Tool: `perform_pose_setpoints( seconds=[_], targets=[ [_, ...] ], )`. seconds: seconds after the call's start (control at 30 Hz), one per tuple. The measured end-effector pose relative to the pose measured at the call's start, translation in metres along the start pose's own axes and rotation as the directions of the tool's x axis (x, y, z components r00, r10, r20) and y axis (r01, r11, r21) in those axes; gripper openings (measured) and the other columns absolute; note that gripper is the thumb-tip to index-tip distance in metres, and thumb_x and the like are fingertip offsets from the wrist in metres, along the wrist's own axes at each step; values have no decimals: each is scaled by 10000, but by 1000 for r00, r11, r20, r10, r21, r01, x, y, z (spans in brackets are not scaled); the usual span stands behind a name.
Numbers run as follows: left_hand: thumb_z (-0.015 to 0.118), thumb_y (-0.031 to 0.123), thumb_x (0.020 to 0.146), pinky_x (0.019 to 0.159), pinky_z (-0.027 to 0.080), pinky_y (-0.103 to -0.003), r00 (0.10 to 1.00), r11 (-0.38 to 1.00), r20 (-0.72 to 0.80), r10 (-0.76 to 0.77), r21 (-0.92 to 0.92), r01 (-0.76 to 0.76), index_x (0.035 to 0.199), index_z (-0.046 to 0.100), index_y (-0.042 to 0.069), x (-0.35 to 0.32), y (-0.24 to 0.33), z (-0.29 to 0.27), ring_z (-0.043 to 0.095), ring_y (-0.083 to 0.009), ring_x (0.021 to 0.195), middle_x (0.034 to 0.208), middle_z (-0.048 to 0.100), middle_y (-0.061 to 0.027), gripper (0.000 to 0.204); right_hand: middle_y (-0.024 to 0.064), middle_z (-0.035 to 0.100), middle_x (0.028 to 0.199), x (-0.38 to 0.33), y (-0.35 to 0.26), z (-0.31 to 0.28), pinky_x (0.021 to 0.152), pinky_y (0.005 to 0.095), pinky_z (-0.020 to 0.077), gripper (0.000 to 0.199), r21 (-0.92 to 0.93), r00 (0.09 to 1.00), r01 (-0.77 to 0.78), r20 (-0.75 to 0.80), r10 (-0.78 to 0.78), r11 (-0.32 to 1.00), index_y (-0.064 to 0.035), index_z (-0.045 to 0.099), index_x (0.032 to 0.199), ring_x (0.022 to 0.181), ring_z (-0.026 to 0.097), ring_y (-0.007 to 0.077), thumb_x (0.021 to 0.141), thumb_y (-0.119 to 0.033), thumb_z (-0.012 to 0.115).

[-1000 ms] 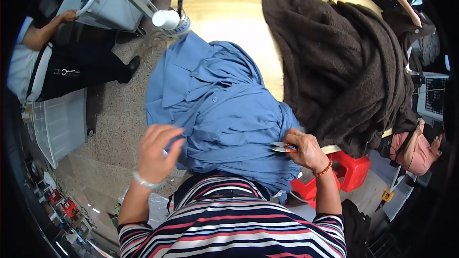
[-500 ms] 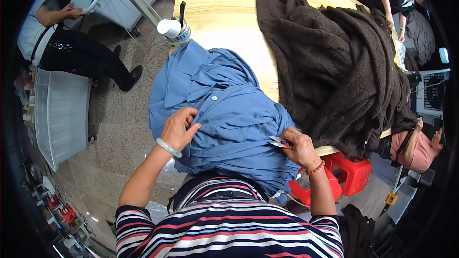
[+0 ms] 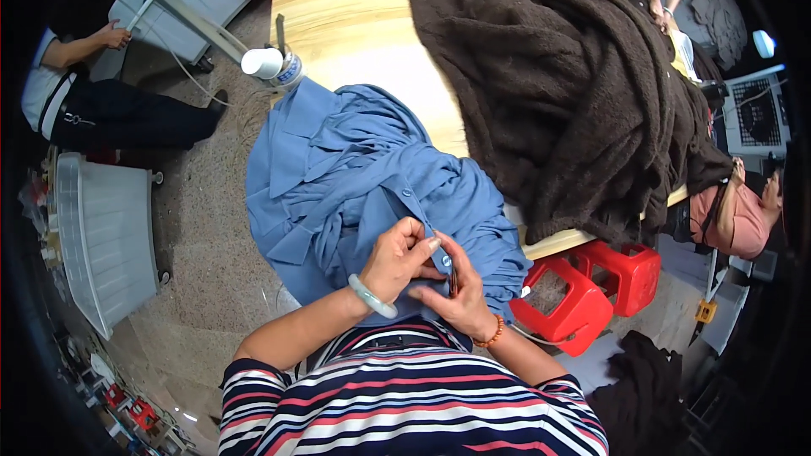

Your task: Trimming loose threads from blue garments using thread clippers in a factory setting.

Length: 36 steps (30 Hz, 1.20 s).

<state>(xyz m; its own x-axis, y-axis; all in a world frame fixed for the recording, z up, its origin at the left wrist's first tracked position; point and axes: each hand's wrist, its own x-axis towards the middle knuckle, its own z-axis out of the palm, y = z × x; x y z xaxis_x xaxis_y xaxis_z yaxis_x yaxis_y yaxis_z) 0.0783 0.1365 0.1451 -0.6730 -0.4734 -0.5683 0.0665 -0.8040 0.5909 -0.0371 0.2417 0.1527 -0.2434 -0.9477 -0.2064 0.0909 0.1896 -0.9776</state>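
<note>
A blue buttoned shirt (image 3: 338, 169) lies bunched over the near edge of the wooden table, its collar toward the far left. My left hand (image 3: 393, 262), a pale bangle at its wrist, pinches the shirt's front edge between thumb and fingertips. Close beside it, my right hand (image 3: 463, 300) is curled round small thread snips (image 3: 454, 277), mostly hidden in the palm, and its fingers touch the same edge. One white button (image 3: 446, 261) shows between the hands; another button (image 3: 407, 192) sits farther up the strip.
A dark brown fleecy cloth pile (image 3: 566, 101) covers the right of the table (image 3: 355, 0). A white-capped jar (image 3: 285, 67) stands at the left edge. Red stools (image 3: 564, 304) are at the right. People work at left, far right and right; a white bin (image 3: 110, 241) stands left.
My hands have come together over the shirt's front edge, the left moving right and the right moving left with the snips. That edge is now lifted and pinched. The view has shifted slightly.
</note>
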Motion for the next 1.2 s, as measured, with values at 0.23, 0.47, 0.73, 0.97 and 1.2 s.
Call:
perform_pose_setpoints(
  seconds=[0.23, 0.47, 0.73, 0.97, 1.2],
  targets=[
    [687, 9, 748, 841, 465, -366, 622, -128, 514, 591, 821, -556, 1059, 591, 33, 9, 55, 13, 613, -268, 851, 1060, 565, -149, 326, 11, 535, 791, -6, 26, -32, 645, 207, 409, 336, -44, 984, -174, 42, 176, 984, 24, 545, 1200, 728, 473, 53, 877, -38, 609],
    [638, 59, 853, 637, 419, -213, 867, 524, 487, 106, 713, -465, 890, 659, -6, 45, 81, -3, 533, -79, 701, 792, 614, -32, 79, -21, 600, 849, 27, -15, -78, 675, 173, 415, 217, -135, 998, -30, 57, 38, 990, 32, 613, 1061, 750, 494, 31, 849, 44, 567],
    [691, 127, 865, 689, 412, -173, 935, 759, 261, -241, 651, 14, 999, 619, 21, 60, 78, -4, 522, -26, 768, 825, 600, 45, 186, -57, 526, 736, 40, -3, -95, 576, 181, 337, 186, 19, 975, -214, 57, 213, 977, 21, 650, 1014, 649, 402, 12, 899, -118, 606],
    [671, 122, 881, 728, 456, -179, 918, 730, 287, -274, 684, 4, 972, 663, -17, 71, 80, 13, 550, -26, 807, 858, 642, 30, 166, -47, 476, 712, 55, 3, -97, 555, 211, 318, 233, 218, 963, -263, 117, 242, 940, 1, 608, 829, 648, 356, 24, 928, -209, 612],
    [662, 84, 875, 685, 444, -168, 928, 890, 219, -302, 413, 192, 999, 658, -25, 70, 66, 1, 566, -33, 736, 858, 656, 8, 164, 141, 584, 855, 56, -8, -88, 660, 340, 483, 292, -620, 959, -80, -260, -109, 780, 2, 582, 1067, 781, 604, 277, 848, -169, 669]
  ],
)
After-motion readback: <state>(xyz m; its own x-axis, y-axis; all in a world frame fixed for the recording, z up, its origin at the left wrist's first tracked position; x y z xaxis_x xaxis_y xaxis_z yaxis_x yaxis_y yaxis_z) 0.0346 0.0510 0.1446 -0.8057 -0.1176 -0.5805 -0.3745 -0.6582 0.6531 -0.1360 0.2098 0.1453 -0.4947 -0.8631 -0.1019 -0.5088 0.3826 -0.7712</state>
